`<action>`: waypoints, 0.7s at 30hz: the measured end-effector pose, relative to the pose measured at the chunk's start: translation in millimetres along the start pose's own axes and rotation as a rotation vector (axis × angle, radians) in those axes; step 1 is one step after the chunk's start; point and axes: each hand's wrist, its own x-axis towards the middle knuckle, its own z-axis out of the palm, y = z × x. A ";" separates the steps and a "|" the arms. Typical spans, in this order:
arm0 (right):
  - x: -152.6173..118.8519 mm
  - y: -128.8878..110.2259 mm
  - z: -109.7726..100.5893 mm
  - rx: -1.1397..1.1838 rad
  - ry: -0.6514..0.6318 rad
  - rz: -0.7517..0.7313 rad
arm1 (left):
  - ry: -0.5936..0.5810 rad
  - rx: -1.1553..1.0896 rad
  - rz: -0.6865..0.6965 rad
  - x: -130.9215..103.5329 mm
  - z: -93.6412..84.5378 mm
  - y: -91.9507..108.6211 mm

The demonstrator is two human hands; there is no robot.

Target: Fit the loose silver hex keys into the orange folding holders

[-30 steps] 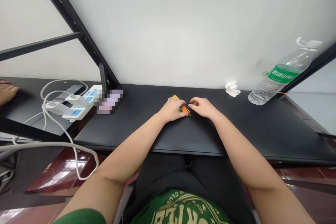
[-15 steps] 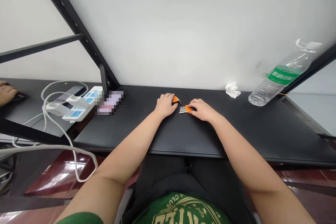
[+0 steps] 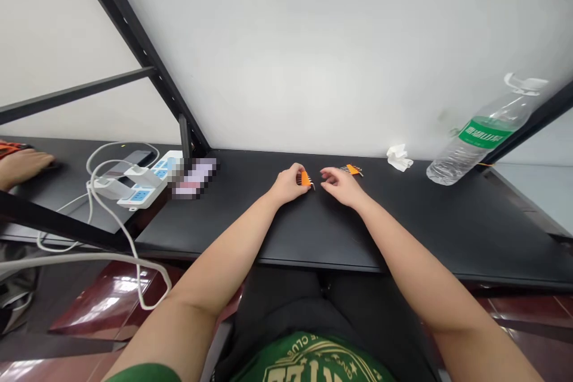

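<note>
Left hand (image 3: 289,182) pinching a small orange toothed clip (image 3: 305,179), right hand (image 3: 339,182) loosely curled, empty, second orange clip (image 3: 352,170) just beyond it, matte black desk (image 3: 250,215), plain white wall (image 3: 313,42)

Bright, even light washes the pale wall (image 3: 313,54); shadows are faint. Glare shines off the glossy reddish-brown floor tiles (image 3: 111,304). Wide-angle distortion bends the black metal frame bars (image 3: 134,42) near the edges, and a pixelated patch (image 3: 193,178) hides detail.

The left hand (image 3: 289,184) is pinching an orange clip (image 3: 305,179) on the bench (image 3: 447,221). The right hand (image 3: 340,184) is hovering, fingers loose, near a second clip (image 3: 352,170) lying farther right.
</note>
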 end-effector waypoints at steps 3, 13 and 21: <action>-1.6 -2.7 12.0 0.307 -0.128 0.083 | -0.025 -0.159 0.126 -5.0 3.1 3.1; -3.8 -16.8 8.4 0.666 -0.192 0.291 | -0.022 -0.204 0.180 -3.5 7.2 5.6; -6.1 -14.0 10.1 0.310 -0.141 0.209 | -0.032 -0.289 0.159 -1.5 10.9 2.8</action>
